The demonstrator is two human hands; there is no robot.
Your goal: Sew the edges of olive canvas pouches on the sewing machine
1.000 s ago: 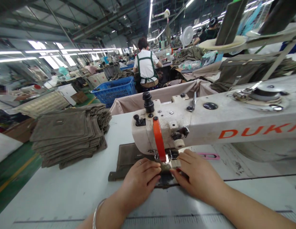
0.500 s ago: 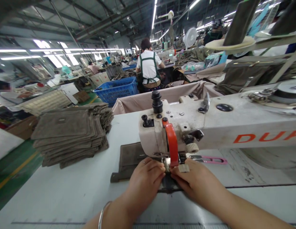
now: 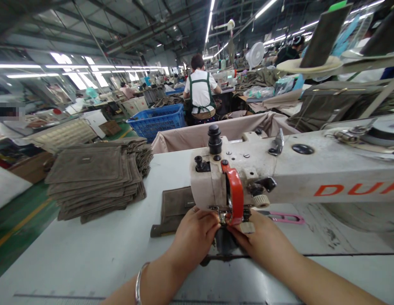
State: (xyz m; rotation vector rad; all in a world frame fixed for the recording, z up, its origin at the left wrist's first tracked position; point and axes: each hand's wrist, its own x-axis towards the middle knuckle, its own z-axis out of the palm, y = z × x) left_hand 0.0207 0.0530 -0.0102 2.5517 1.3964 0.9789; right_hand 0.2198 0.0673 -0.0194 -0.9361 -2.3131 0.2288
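Observation:
A brown suede-like fabric panel (image 3: 176, 207) lies flat under the head of a white industrial sewing machine (image 3: 216, 182), running beneath its presser foot (image 3: 221, 216). My left hand (image 3: 195, 237) presses and pinches the panel just left of the foot, with a metal bangle (image 3: 139, 284) on its wrist. My right hand (image 3: 258, 237) holds the fabric from the right, its fingertips almost meeting the left hand's below a red guard (image 3: 235, 195). The needle is hidden behind the guard and my fingers.
Pink-handled thread snips (image 3: 284, 218) lie on the white table (image 3: 89, 262) right of the machine. A stack of brown fabric panels (image 3: 92, 182) stands to the left. Behind are a beige fabric bin (image 3: 216, 135), a blue plastic crate (image 3: 157, 120) and a seated co-worker (image 3: 199, 89).
The view has swung, so the machine sits further right in the picture. My hands have closed in around the presser foot, and the fabric panel reaches slightly further left of the machine.

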